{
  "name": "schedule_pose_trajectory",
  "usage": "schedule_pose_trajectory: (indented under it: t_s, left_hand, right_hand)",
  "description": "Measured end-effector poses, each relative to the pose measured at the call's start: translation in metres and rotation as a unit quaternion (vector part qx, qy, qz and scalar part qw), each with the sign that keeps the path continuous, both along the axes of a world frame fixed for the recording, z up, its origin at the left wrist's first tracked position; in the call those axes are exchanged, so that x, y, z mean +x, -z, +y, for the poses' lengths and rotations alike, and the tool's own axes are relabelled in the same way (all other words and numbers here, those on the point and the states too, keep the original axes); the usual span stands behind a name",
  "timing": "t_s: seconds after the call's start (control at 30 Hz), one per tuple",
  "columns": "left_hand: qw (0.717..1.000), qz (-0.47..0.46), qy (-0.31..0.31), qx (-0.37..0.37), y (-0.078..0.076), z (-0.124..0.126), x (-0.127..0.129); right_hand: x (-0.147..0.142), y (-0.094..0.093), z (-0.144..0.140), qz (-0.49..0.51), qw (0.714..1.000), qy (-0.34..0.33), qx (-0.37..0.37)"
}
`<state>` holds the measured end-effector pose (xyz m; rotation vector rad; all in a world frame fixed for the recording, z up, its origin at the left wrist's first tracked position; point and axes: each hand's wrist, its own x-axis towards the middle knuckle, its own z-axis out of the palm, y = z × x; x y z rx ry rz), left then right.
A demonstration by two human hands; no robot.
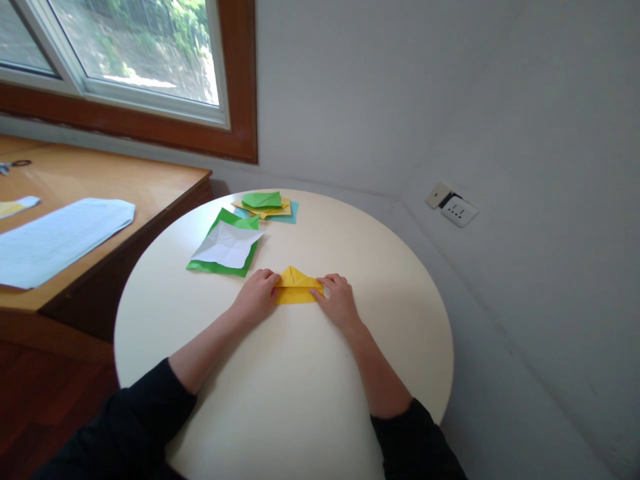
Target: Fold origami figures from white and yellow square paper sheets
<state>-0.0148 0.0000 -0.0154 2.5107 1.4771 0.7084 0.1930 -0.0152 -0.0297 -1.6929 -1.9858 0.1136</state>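
White walls and a window [135, 47] sit behind a round counter [300, 400]. Near the middle lies a yellow paper [296, 287], folded into a flat shape with a point at the far side. The left hand [257, 297] presses down on its left end and the right hand [337, 300] on its right end, fingers flat, not gripping. It looks light, thin and easy to tear or crumple, so the edges and corners seem best to pinch. Farther left lie a green sheet [220, 267], a white sheet [227, 245] and a small paper pile [265, 203].
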Motion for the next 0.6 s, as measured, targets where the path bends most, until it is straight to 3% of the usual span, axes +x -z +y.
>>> schedule_pose_trajectory:
  t_s: [0.17, 0.43, 0.6]
  left_hand:
    - [0.999, -0.018, -0.020, 0.018, 0.0048, 0.0022, 0.0008]
    - [0.975, -0.218, -0.019, 0.043, 0.0034, 0.0017, 0.0063]
    - [0.948, -0.318, -0.021, 0.014, 0.0002, -0.0009, 0.0094]
  right_hand:
    - [-0.0021, 0.0005, 0.0000, -0.010, 1.000, 0.001, 0.017]
    - [-0.0026, 0.0020, 0.0031, 0.081, 0.994, 0.004, 0.067]
    - [-0.0041, 0.0019, 0.0048, 0.173, 0.979, 0.018, 0.102]
